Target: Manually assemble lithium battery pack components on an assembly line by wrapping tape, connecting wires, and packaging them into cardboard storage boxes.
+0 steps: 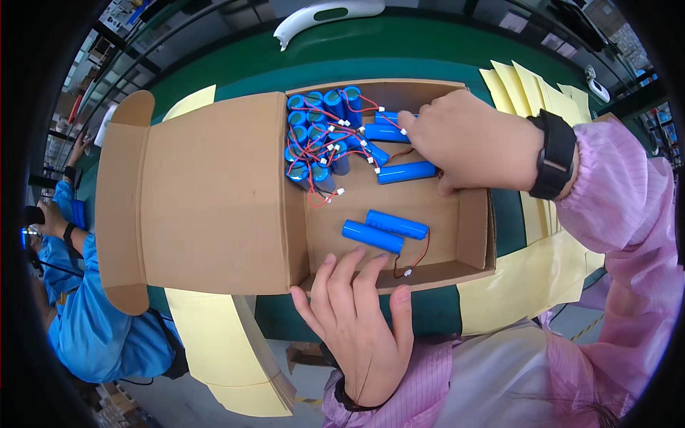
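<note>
Two hands are working in the box (472,235): the right hand (471,139) is pinching a blue cell (405,172) near its back wall, the left hand (360,321) is lying spread on its front edge.

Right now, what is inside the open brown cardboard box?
Blue cylindrical batteries with red wires stand clustered in the open brown cardboard box; others lie flat, two near the left hand. The right hand hides whatever lies under it.
</note>
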